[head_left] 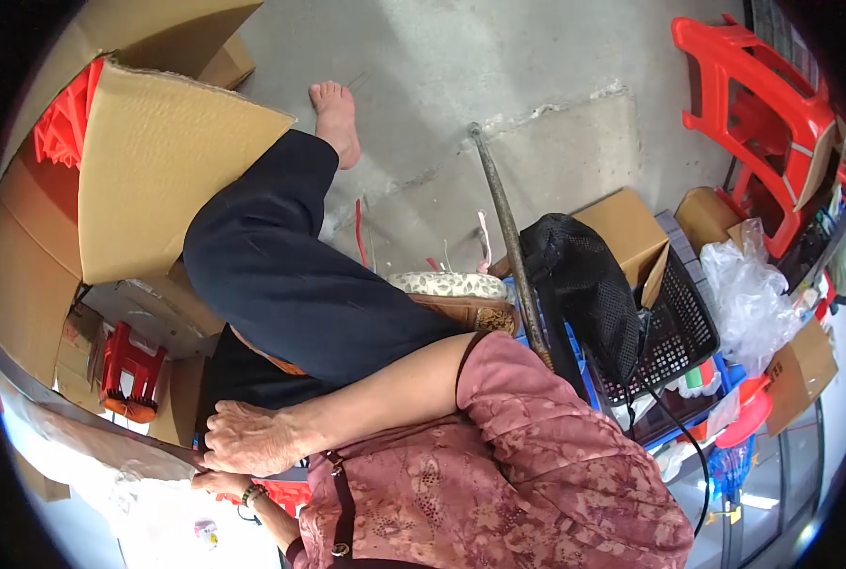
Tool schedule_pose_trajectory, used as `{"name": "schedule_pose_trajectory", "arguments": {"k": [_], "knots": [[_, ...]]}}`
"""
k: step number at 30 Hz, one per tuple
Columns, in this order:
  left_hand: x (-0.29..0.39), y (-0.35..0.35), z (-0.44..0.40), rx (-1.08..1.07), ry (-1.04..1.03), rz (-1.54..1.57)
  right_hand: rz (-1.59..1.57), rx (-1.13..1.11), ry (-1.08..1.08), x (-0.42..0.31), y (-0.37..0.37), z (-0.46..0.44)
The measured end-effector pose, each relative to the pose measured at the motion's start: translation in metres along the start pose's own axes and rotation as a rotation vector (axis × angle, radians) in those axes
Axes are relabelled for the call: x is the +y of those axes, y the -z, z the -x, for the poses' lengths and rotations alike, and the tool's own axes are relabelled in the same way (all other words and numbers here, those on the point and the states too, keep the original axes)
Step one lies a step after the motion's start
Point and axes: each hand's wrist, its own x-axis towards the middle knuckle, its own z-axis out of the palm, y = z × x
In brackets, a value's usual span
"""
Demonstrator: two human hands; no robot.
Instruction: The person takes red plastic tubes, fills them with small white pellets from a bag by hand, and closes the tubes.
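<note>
My right hand [252, 438] is closed at the lower left, its knuckles up, at the edge of a clear plastic sheet or bag [110, 460]. Just below it, my left hand [222, 482], with a bracelet at the wrist, has its fingers pressed together by the same edge. Whatever either hand pinches is hidden. Red pieces [285, 495] show beside the left wrist. Dark trousers cover my bent leg, and a bare foot [336, 119] rests on the concrete floor.
A large open cardboard box [172, 156] with red items stands upper left; a small red stool [131, 372] is below it. A metal pole [503, 218] leans at centre. On the right are a black mesh bag [584, 284], black basket [693, 327] and red plastic stools [755, 104].
</note>
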Motion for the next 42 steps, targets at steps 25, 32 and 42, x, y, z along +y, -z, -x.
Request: {"name": "schedule_pose_trajectory", "arguments": {"k": [25,32,42], "knots": [[0.383,-0.209,0.062,-0.178,-1.089,-0.013,0.019,0.279,-0.056,0.005,0.0,-0.006],[0.015,0.003,-0.001,0.17,-0.117,-0.218,0.126,-0.131,-0.08,0.014,0.024,-0.008],[0.016,0.001,0.002,0.185,-0.082,0.193,0.333,-0.344,-0.112,0.04,-0.016,0.006]]}}
